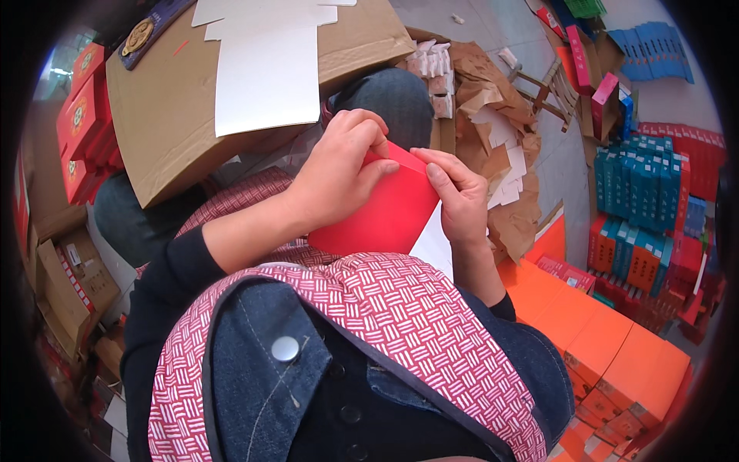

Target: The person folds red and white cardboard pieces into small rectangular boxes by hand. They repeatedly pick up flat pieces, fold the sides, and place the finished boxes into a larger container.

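1. Left hand [339, 177]: fingers curled over the far left edge of a red card sheet [389, 212], thumb pressed on its face; the grasp is firm.
2. Right hand [460, 204]: thumb laid along the sheet's right edge, fingers wrapped behind it, pinching that edge.
3. The red card sheet sits between both hands, held above the lap, just in front of the chest. A white underside [435, 245] shows at its near right corner.
4. Near the hands, far left: a large brown cardboard box [169, 108] rests on the person's knee, closed flaps up, with flat white card sheets [265, 77] lying on top.
5. Far, just right of the hands: an open carton lined with crumpled brown paper [500, 131], holding small white cards [435, 69] stacked on edge at its far side and loose white pieces in the paper.
6. Right: rows of upright blue and orange boxes [639, 200] packed close on the floor; contents cannot be told.
7. Near right: flat orange boxes [600, 339] laid side by side, lids closed.
8. Far left: stacked red boxes [81, 115], closed.
9. Near left: open brown cartons [65, 289]; contents unclear.
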